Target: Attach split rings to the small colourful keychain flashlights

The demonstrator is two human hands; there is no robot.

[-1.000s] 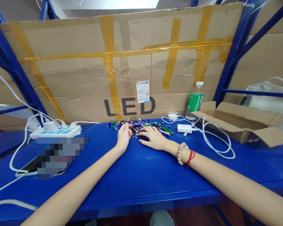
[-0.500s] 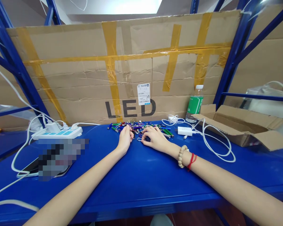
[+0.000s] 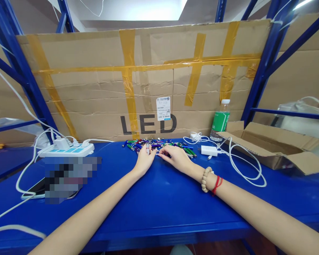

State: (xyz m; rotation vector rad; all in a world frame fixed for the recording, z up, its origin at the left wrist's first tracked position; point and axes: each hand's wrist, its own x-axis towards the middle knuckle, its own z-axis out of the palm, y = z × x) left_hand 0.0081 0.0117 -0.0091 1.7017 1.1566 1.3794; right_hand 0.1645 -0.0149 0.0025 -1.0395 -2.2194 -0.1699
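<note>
- A small silvery cylinder (image 3: 148,148) is held in the left hand's (image 3: 144,163) fingers, long axis pointing forward.
- At the right hand's (image 3: 177,159) narrowed fingertips, a thin pale piece (image 3: 157,154) is seen; grip unclear.
- Colourful cylinders (image 3: 189,152) are heaped just beyond.

The shelf (image 3: 159,202) looks like smooth, glossy painted metal. Behind the shelf, the board (image 3: 101,95) is matt, creased cardboard, its tape (image 3: 128,85) shiny plastic, its label (image 3: 163,108) smooth and paper-like. On the shelf, the small tubes (image 3: 189,152) have a glossy, metallic finish; the bottle (image 3: 220,122) is clear plastic; the charger (image 3: 209,151) and power strip (image 3: 66,151) are smooth white plastic; the box (image 3: 271,145) is matt cardboard.
</note>
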